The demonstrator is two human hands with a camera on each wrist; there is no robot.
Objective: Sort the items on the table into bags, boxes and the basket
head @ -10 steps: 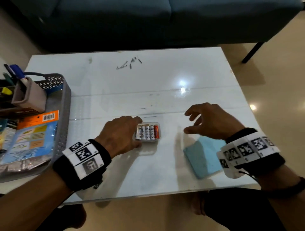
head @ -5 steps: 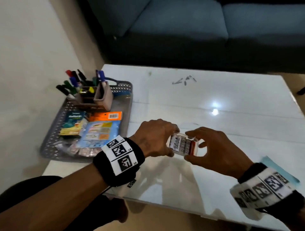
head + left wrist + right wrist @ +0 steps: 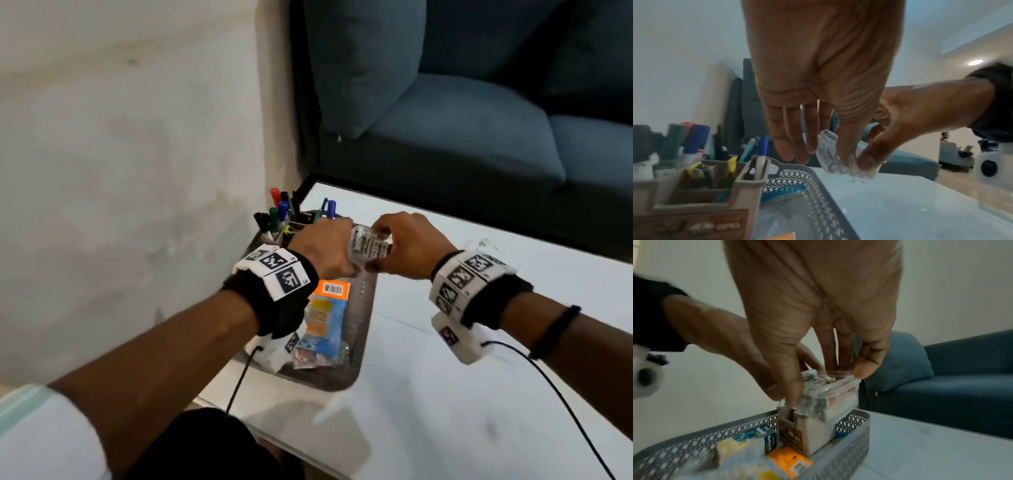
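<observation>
Basket: grey perforated plastic basket (image 3: 363, 310) on the white glossy table (image 3: 479, 377); holds a beige pen holder (image 3: 816, 431) with coloured markers (image 3: 279, 214), an orange-and-blue flat packet (image 3: 325, 318), a green-and-yellow small box (image 3: 756, 436).
Count: one basket, one pen holder, one battery case; markers too many to count.
Battery case: clear plastic case of white-labelled batteries (image 3: 368, 247), held tilted above the basket's far end, over the pen holder.
Left hand (image 3: 325, 248): fingers pinch the case's left side.
Right hand (image 3: 411, 246): fingers and thumb grip its right side.
</observation>
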